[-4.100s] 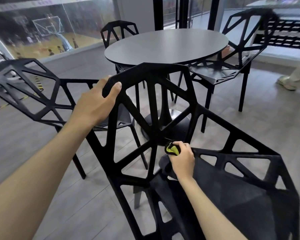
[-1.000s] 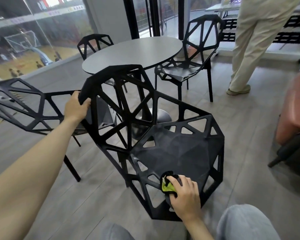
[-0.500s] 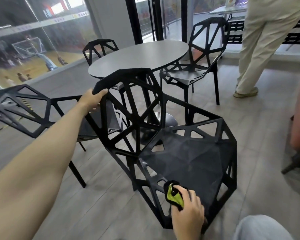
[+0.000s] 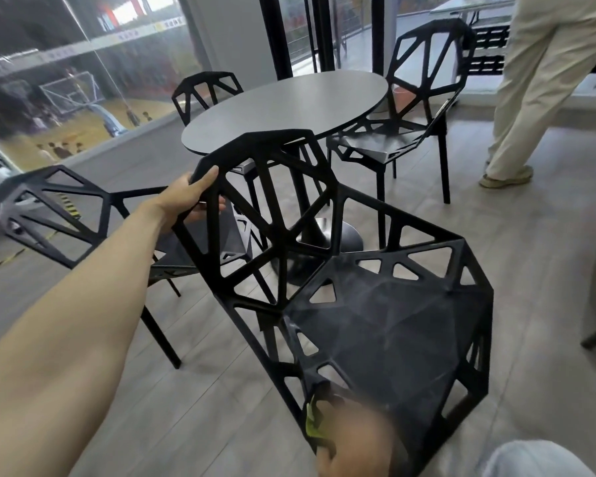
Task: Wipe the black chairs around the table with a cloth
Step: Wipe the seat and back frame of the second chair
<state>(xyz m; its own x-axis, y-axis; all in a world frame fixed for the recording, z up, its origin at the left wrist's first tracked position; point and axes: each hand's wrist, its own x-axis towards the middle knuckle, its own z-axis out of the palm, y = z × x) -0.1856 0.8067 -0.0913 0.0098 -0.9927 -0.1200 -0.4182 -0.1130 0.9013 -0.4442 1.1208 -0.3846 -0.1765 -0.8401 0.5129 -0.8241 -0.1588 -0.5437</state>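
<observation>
The near black chair point(image 4: 375, 325) is tilted, its open lattice back raised toward the round grey table point(image 4: 283, 108) and its seat facing the camera. The top left corner of the chair back is gripped by the left hand point(image 4: 190, 197): the thumb lies over the front of the frame bar and the fingers are curled behind it.

The right hand point(image 4: 355, 438) is seen at the lower edge of the view, against the front left rim of the seat, and is heavily blurred. A yellow-green cloth point(image 4: 313, 426) is seen at its left side, at the seat rim; the hand appears to be closed round the cloth, but the finger positions cannot be resolved through the blur.

Three further black chairs of the same lattice pattern are placed round the table: the left chair point(image 4: 55, 215) just beside the gripped chair back, the far chair point(image 4: 205, 92) behind the table, and the right chair point(image 4: 417, 108) at the table's right edge. Pale smears are visible on the seat of the near chair and on the seat of the right chair.

No containers are shown. A standing person in beige trousers point(image 4: 544, 80) is seen at the upper right, well apart from the chairs. A knee in light blue fabric point(image 4: 534, 459) is visible at the lower right corner. The floor point(image 4: 530, 256) is laid in grey planks
</observation>
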